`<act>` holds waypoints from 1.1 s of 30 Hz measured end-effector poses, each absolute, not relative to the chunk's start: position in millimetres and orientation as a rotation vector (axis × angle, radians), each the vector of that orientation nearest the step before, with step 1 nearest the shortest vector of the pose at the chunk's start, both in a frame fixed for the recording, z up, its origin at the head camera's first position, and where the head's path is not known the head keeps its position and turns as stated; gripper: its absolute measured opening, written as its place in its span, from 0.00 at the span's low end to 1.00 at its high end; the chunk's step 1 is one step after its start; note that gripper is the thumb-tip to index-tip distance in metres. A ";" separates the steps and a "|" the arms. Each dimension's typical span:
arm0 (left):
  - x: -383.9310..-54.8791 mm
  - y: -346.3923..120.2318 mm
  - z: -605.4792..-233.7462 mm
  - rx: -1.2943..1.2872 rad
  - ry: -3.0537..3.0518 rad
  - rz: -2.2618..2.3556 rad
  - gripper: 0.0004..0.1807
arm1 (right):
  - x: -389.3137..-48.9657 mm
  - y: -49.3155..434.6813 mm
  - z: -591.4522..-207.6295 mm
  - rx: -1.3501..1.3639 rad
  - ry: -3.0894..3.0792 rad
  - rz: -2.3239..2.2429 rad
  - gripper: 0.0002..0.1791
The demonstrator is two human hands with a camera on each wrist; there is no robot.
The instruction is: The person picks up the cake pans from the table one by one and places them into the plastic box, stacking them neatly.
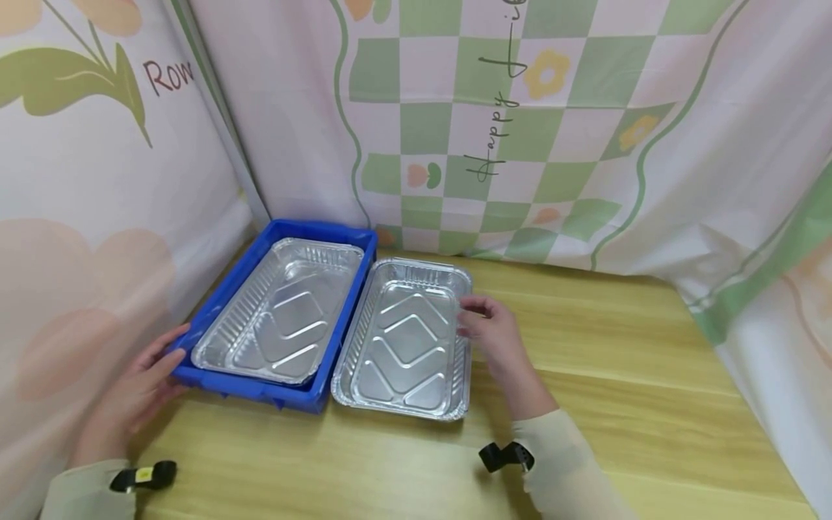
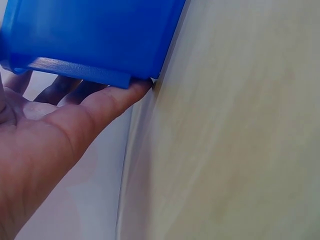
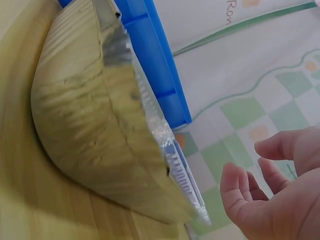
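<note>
A blue plastic tray (image 1: 250,390) stands at the left of the table. In it lies a rectangular foil pan (image 1: 299,314), slightly tilted. My left hand (image 1: 139,383) holds the tray's near left corner; in the left wrist view, the fingers (image 2: 112,100) reach under the blue lip, some tips hidden behind it. A second foil pan (image 1: 409,339) sits on the table right beside the tray. By that pan's right rim is my right hand (image 1: 494,336), its fingers loosely bent. In the right wrist view the hand (image 3: 275,190) is apart from the pan and holds nothing.
Wooden table (image 1: 624,404) extends to the right and front. A patterned curtain (image 1: 494,144) hangs along the back, and a flowered cloth (image 1: 110,217) closes off the left side near the tray. Black wrist straps (image 1: 510,456) show at both sleeves.
</note>
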State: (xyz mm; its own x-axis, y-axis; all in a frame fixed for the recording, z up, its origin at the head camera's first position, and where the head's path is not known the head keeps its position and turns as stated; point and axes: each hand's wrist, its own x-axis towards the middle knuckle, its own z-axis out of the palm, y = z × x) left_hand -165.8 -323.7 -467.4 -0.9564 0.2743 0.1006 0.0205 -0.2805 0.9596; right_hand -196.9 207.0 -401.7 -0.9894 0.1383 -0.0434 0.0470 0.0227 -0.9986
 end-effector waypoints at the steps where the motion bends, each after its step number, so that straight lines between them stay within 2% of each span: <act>1: -165.8 -324.1 -467.4 0.370 1.775 2.362 0.25 | -197.2 208.7 -402.4 -0.206 -2.200 2.139 0.14; 13: -164.7 -325.8 -465.4 0.319 1.800 2.322 0.25 | -195.1 225.5 -407.4 -0.290 -2.311 2.088 0.19; 33: -166.8 -326.6 -466.5 0.377 1.763 2.331 0.26 | -192.1 231.6 -429.3 -0.268 -2.369 2.079 0.20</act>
State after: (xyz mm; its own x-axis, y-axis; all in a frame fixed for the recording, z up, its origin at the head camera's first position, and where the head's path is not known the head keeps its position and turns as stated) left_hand -166.8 -326.6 -466.5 -0.9485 0.3052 0.0847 -0.0016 -0.2720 0.9623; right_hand -192.1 231.6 -429.3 -0.9854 0.1125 -0.1275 0.1411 0.1220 -0.9825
